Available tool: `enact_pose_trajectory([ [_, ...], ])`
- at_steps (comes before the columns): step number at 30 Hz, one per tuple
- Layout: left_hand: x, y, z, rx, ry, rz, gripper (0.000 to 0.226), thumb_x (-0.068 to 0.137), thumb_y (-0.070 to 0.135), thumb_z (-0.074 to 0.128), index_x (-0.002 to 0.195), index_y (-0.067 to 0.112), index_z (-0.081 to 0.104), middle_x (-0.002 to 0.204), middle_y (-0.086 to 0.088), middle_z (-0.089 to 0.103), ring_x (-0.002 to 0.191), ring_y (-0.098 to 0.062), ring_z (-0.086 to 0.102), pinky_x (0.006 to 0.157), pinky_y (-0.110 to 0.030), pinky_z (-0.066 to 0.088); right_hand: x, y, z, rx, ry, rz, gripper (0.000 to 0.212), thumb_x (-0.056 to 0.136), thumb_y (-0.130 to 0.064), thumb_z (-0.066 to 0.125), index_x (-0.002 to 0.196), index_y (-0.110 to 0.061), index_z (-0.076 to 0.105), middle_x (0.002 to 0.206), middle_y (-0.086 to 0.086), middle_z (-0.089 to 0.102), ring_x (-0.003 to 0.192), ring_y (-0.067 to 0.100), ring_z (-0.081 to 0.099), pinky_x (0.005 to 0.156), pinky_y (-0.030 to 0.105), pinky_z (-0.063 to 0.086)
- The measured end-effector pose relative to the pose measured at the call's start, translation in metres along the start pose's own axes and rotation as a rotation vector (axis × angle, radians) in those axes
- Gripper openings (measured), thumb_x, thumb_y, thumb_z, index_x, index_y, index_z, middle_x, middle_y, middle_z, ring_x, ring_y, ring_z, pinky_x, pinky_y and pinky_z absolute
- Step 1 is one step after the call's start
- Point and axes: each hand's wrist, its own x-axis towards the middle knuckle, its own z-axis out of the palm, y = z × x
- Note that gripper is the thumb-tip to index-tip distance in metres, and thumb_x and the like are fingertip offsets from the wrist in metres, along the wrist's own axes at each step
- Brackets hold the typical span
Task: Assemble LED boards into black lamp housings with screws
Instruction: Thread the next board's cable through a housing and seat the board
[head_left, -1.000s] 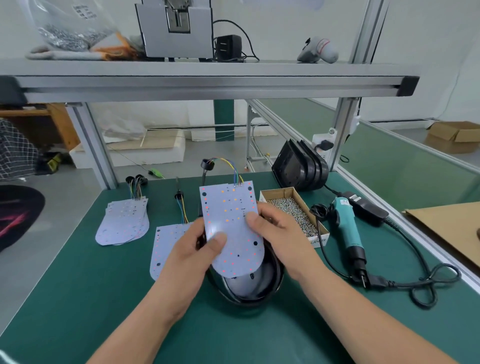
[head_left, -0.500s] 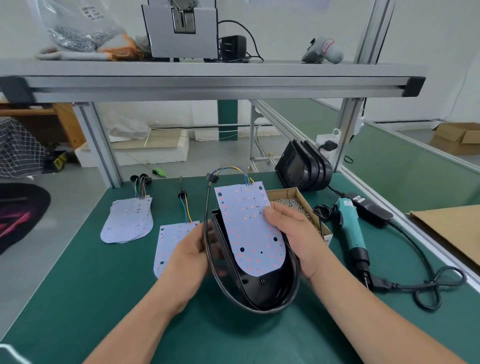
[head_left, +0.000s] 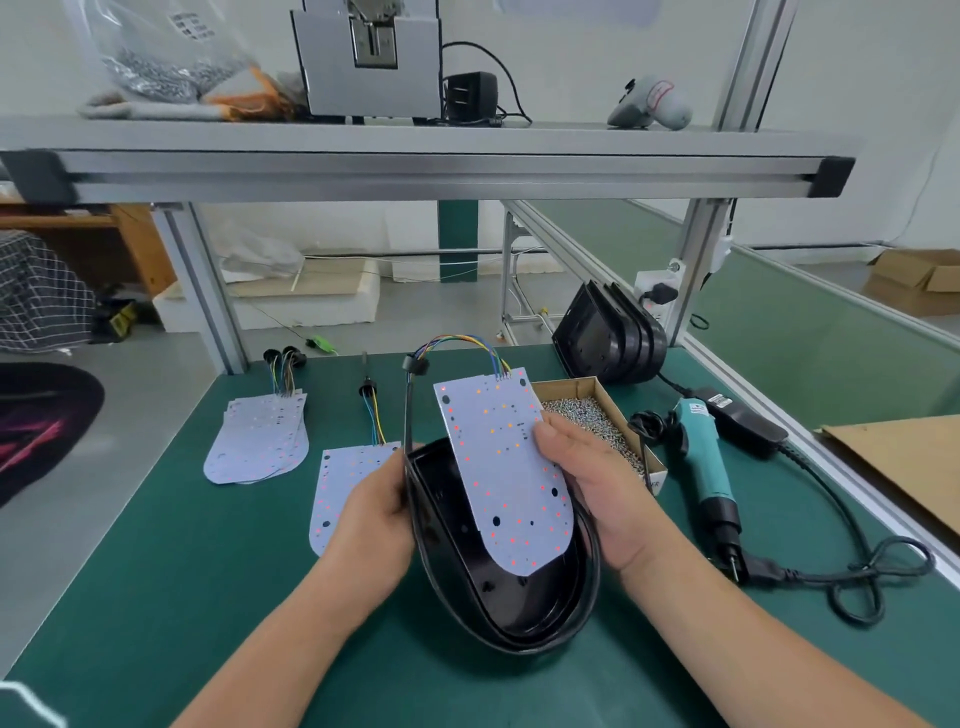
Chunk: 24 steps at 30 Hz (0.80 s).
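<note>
Holding the black lamp shell (head_left: 498, 597) by its left rim, the left hand (head_left: 374, 512) curls round it over the green table (head_left: 156, 597). The right hand (head_left: 597, 483) pinches the white light board (head_left: 506, 467), which leans with its round end inside the shell. A box of screws (head_left: 587, 410) sits just behind.

- We count two bare hands: the left hand (head_left: 374, 514) and the right hand (head_left: 597, 483).
- We see one black plastic lamp housing (head_left: 498, 597) held up, and a stack of black housings (head_left: 613, 338) too tight to count.
- We count one white LED board (head_left: 506, 478) held up, one white board (head_left: 343, 488) lying alone, and one pile of white boards (head_left: 260, 441).
- We see one brown cardboard box (head_left: 566, 384) with many small silver screws (head_left: 587, 410).
- We see one blue-green electric screwdriver (head_left: 701, 457).
</note>
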Motion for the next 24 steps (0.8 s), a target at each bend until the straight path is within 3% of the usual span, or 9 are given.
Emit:
enact_pose_trajectory([
  [5,0.001,-0.004,-0.013,0.181,-0.051,0.059,0.053,0.099,-0.01,0.055,0.113,0.038,0.071,0.106,0.01,0.079,0.103,-0.014,0.073,0.091,-0.035,0.059,-0.002,-0.002,-0.005,-0.021,-0.009,-0.007,0.043,0.095,-0.026,0.064,0.13,-0.003,0.07,0.125,0.021,0.073,0.103,0.033,0.076,0.084,0.04,0.062],
  [10,0.006,-0.008,-0.031,0.507,0.099,-0.068,0.008,0.105,0.035,0.055,0.099,0.039,0.053,0.076,0.021,0.068,0.071,-0.011,0.064,0.065,-0.035,0.053,-0.005,-0.015,-0.014,-0.004,0.126,-0.137,0.033,0.099,-0.027,0.063,0.123,-0.008,0.073,0.121,0.015,0.073,0.099,0.027,0.075,0.081,0.037,0.062],
  [12,0.009,-0.012,-0.042,0.551,0.172,-0.162,0.014,0.099,0.037,0.055,0.089,0.029,0.05,0.066,0.016,0.061,0.062,-0.019,0.054,0.059,-0.035,0.043,-0.008,-0.028,-0.024,0.085,0.153,-0.197,0.04,0.101,-0.03,0.058,0.13,-0.006,0.07,0.125,0.013,0.073,0.104,0.025,0.075,0.083,0.035,0.062],
  [14,0.01,-0.013,-0.048,0.522,0.219,-0.26,0.018,0.087,0.036,0.051,0.081,0.02,0.046,0.059,0.008,0.05,0.06,-0.021,0.041,0.058,-0.035,0.034,-0.01,-0.039,-0.031,0.124,0.198,-0.219,0.038,0.102,-0.032,0.054,0.129,-0.013,0.074,0.128,0.01,0.074,0.109,0.023,0.074,0.09,0.036,0.061],
  [16,0.009,-0.01,-0.047,0.469,0.216,-0.328,0.026,0.077,0.038,0.047,0.082,0.012,0.044,0.06,0.007,0.044,0.059,-0.019,0.036,0.059,-0.034,0.032,-0.008,-0.039,-0.034,0.121,0.277,-0.194,0.044,0.106,-0.033,0.051,0.141,-0.011,0.066,0.145,0.016,0.063,0.128,0.03,0.063,0.113,0.046,0.049],
  [19,0.008,-0.002,-0.037,0.081,0.226,-0.392,0.029,0.071,0.037,0.053,0.081,0.01,0.059,0.076,0.003,0.071,0.057,-0.016,0.057,0.067,-0.033,0.047,-0.003,-0.036,-0.034,0.084,0.335,-0.167,0.049,0.108,-0.034,0.048,0.149,-0.009,0.058,0.15,0.016,0.059,0.132,0.033,0.057,0.12,0.051,0.039],
  [21,0.008,-0.001,-0.034,-0.269,0.255,-0.342,0.021,0.075,0.03,0.058,0.081,0.014,0.07,0.111,0.006,0.08,0.091,-0.011,0.076,0.089,-0.038,0.055,-0.001,-0.034,-0.034,0.081,0.378,-0.159,0.049,0.105,-0.034,0.053,0.146,-0.008,0.061,0.146,0.016,0.062,0.124,0.033,0.061,0.117,0.051,0.041],
  [22,0.009,0.0,-0.035,-0.494,0.267,-0.276,0.015,0.08,0.024,0.058,0.077,0.015,0.069,0.126,0.003,0.077,0.113,-0.013,0.074,0.101,-0.042,0.052,-0.001,-0.033,-0.035,0.084,0.395,-0.154,0.048,0.104,-0.035,0.055,0.144,-0.008,0.063,0.146,0.017,0.062,0.125,0.033,0.061,0.118,0.053,0.04],
  [24,0.009,0.005,-0.043,-1.039,0.236,-0.171,0.016,0.086,0.016,0.054,0.072,0.017,0.061,0.142,-0.009,0.069,0.133,-0.023,0.065,0.111,-0.049,0.044,0.0,-0.031,-0.036,0.09,0.407,-0.135,0.046,0.104,-0.035,0.057,0.139,-0.009,0.067,0.143,0.017,0.065,0.126,0.034,0.061,0.12,0.055,0.038],
])
